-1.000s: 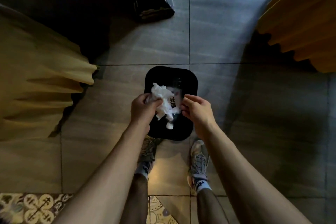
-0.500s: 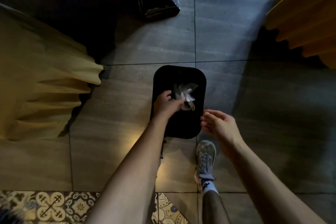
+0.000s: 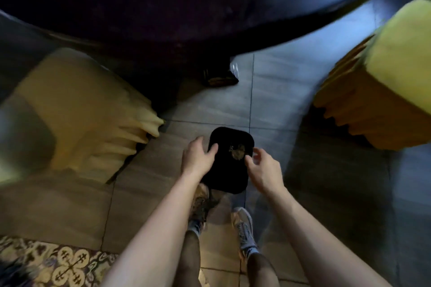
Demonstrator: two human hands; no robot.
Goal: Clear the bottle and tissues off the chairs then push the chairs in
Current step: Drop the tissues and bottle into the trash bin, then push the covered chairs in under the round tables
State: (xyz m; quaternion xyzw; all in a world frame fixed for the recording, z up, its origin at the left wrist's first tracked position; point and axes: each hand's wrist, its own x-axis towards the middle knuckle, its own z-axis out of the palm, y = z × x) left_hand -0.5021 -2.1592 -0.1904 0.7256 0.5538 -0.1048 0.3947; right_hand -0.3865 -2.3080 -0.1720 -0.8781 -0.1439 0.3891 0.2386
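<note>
A pale lump is lying in the black bin, too dim to name. The left hand is hiding the bin's left rim; the left chair and right chair are blurring, cut off at the edges.

Head view, seemingly straight down

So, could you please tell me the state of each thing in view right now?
Left hand, open, empty, over the bin.
Right hand, open, empty, at the bin's edge.
Bin, upright, unlidded.
Crumpled waste, lying inside the bin.
Left chair, yellow-covered, blurred.
Right chair, yellow-covered, apart from the table.
</note>
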